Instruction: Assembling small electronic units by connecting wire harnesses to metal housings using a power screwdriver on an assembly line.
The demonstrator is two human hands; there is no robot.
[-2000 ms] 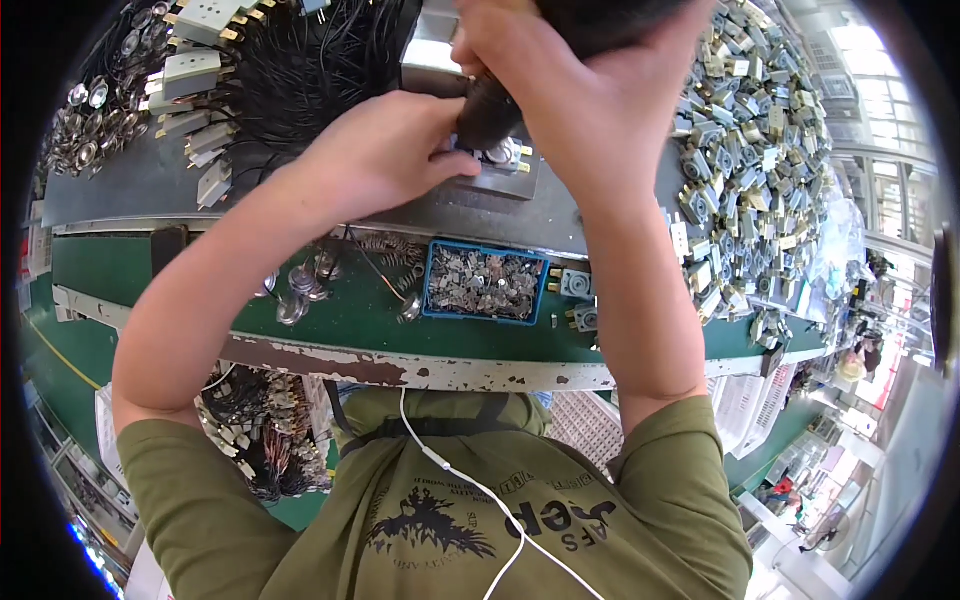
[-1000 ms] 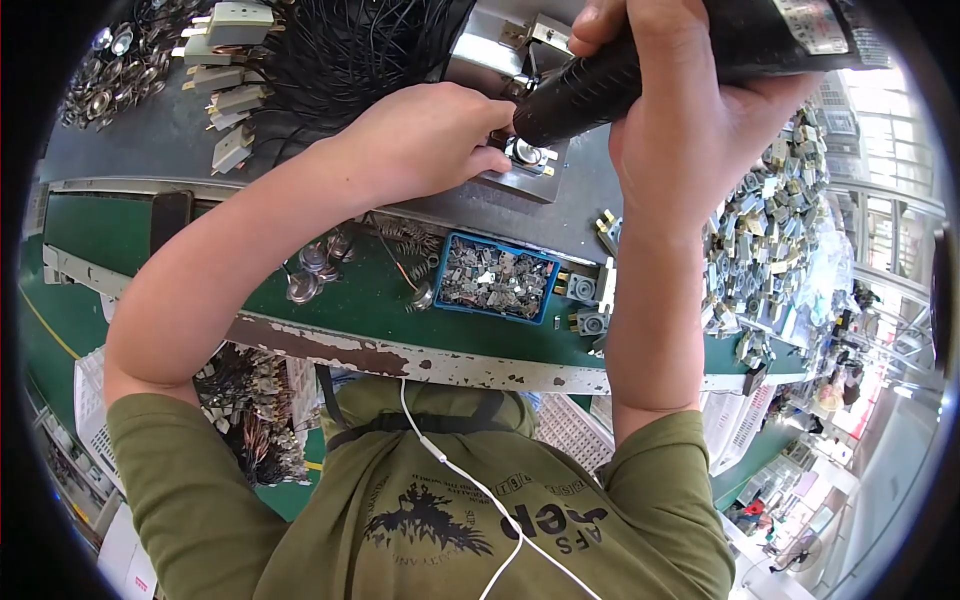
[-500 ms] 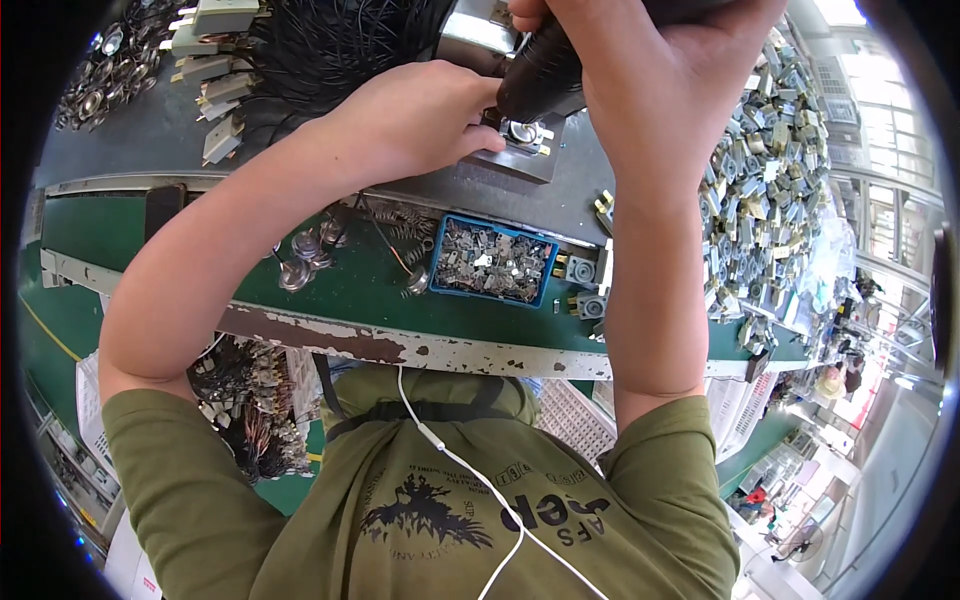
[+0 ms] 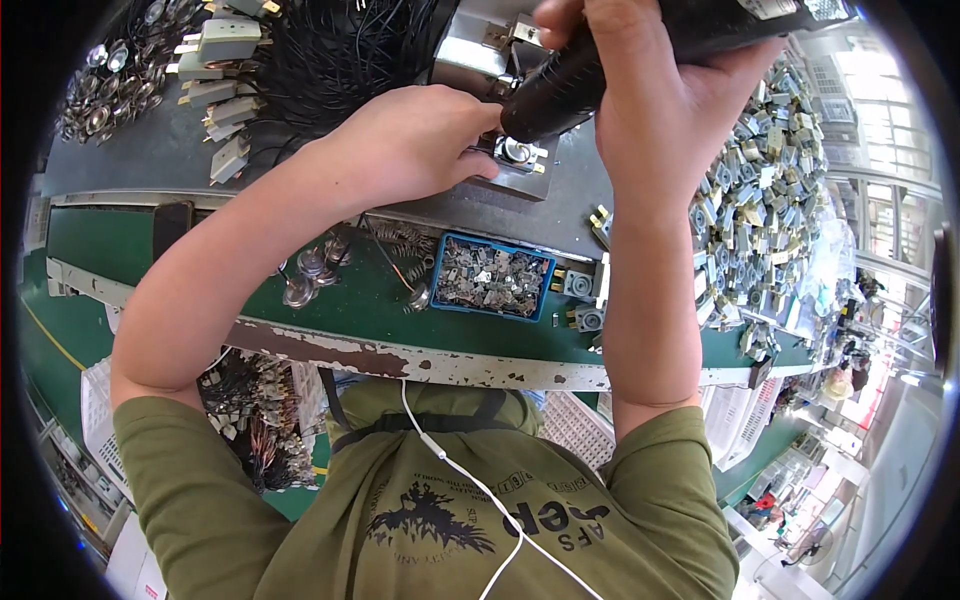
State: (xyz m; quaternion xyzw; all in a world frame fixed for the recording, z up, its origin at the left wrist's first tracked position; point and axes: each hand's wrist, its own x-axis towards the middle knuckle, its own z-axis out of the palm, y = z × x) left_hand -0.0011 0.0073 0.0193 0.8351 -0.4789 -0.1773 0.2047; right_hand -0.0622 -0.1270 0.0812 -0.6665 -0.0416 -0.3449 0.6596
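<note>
My right hand [image 4: 655, 110] is wrapped round a thick black electric screwdriver [image 4: 560, 95], which slants down to the left over the bench. Just below the tool's rounded lower end, a small grey plug part [image 4: 517, 153] with a shiny round metal piece and brass pins sits on a metal block [image 4: 525, 183]. My left hand [image 4: 425, 135] is at the left side of that part, its thumb and forefinger curled in close. What lies between those fingertips is hidden, and the tool's bit does not show.
A blue tray [image 4: 440, 275] of small metal pieces stands nearer me, with grey plug parts [image 4: 580, 285] beside it. Plugs with black cords [image 4: 335, 50] lie at far left; a big heap of plug parts [image 4: 765, 190] fills the right. A worn metal rail [image 4: 480, 370] edges the bench.
The screwdriver's lower end has shifted slightly away from the plug part, showing more of its round metal piece. My left thumb has drawn slightly left; the whole view has shifted a little.
</note>
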